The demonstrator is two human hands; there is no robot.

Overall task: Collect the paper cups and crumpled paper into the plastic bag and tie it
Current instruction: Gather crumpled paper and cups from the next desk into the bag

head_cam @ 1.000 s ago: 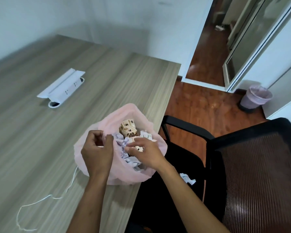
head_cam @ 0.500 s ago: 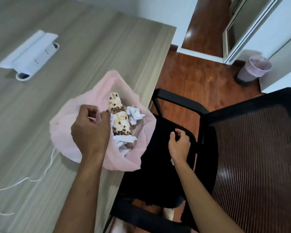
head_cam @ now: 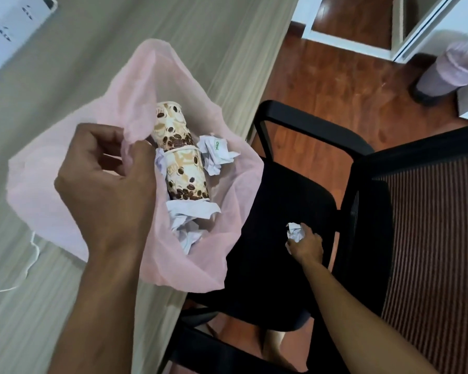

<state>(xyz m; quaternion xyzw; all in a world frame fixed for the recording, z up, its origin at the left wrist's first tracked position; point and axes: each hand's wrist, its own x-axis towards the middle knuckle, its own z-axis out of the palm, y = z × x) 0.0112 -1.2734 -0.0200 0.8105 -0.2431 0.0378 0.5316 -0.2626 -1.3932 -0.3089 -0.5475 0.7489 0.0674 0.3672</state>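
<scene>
A pink plastic bag (head_cam: 52, 168) lies open at the table's right edge. Inside it are two paper cups (head_cam: 179, 160) with a coffee-bean print, lying end to end, and several crumpled papers (head_cam: 215, 151). My left hand (head_cam: 106, 179) pinches the bag's rim and holds the mouth open. My right hand (head_cam: 305, 242) is down on the black chair seat (head_cam: 276, 206), its fingers closed on a white crumpled paper ball (head_cam: 295, 230).
The wooden table (head_cam: 92, 49) holds a white power strip box (head_cam: 8, 25) at the far left and a white string (head_cam: 25, 265) near the bag. The chair's mesh back (head_cam: 430, 225) is at right. A lined bin (head_cam: 449, 68) stands on the wood floor.
My right hand left the bag, dropped to the chair seat and closed on the paper ball there. The left hand kept its hold on the bag rim. The view tilted down.
</scene>
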